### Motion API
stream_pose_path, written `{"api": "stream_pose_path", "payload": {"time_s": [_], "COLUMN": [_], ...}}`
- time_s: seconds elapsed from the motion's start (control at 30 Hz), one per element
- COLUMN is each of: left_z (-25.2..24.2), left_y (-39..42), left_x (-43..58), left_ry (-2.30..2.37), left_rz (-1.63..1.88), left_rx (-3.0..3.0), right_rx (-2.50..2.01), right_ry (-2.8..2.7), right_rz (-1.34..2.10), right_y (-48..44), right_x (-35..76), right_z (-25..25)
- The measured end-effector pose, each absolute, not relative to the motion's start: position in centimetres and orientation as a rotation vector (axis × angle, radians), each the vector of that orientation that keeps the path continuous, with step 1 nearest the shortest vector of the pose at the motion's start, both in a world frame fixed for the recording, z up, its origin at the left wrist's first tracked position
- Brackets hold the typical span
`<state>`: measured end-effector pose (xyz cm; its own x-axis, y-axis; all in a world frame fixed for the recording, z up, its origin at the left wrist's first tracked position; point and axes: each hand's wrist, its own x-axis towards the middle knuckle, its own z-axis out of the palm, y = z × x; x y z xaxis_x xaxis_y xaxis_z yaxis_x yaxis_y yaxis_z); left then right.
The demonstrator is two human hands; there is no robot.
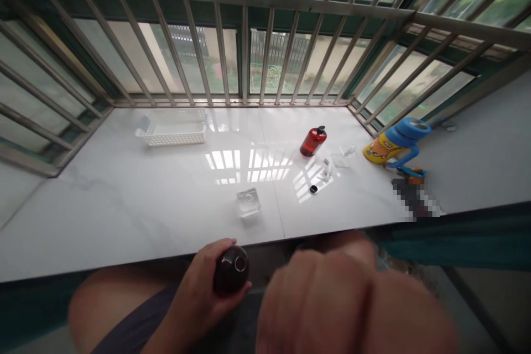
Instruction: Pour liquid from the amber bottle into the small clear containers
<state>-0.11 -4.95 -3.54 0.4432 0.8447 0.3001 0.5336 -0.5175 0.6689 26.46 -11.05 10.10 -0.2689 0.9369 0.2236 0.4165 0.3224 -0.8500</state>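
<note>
My left hand is wrapped round a dark brown bottle below the table's front edge. The bottle's open mouth points up at me and has no cap on it. Large and blurred in front of the camera, my right hand is curled into a fist. Whatever its fingers may hold is hidden. On the tabletop beyond the hands sits a small clear plastic box. A small black cap lies farther right. Behind that stands a red bottle with a black top.
A white perforated basket sits at the back left of the white tabletop. Small clear and white pieces lie beside the red bottle. At the right stands a blue and yellow drink bottle with a handle. Metal window bars rise behind.
</note>
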Motion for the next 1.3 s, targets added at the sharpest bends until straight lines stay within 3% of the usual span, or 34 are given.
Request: {"api": "stream_pose_path", "payload": {"time_s": [0.13,0.23,0.37,0.47,1.0,1.3], "left_z": [-3.2,-3.0,-3.5,-3.9,-4.6,-3.1], "left_y": [-4.7,-4.5,-4.5,-4.6,-3.9,-3.6], "left_x": [-1.1,-1.8,-2.4,-2.6,-2.7,-2.7], "left_ry": [1.225,1.264,1.297,1.334,1.381,1.391], "left_rz": [0.863,0.868,0.878,0.851,0.868,0.856], "left_rx": [2.219,2.206,2.195,2.167,1.967,1.838], "right_rx": [-1.184,-1.324,-1.443,-1.46,-1.594,-1.429], "right_ry": [-1.689,-1.946,-2.008,-1.964,-1.756,-2.01], "right_rz": [0.649,0.563,0.672,0.755,0.714,0.437], "right_y": [-3.6,0.4,3.0,4.0,2.3,-1.5], "right_x": [26.0,27.0,27.6,27.0,26.3,27.0], "right_z": [6.1,0.7,-6.1,-8.5,-9.5,-7.0]}}
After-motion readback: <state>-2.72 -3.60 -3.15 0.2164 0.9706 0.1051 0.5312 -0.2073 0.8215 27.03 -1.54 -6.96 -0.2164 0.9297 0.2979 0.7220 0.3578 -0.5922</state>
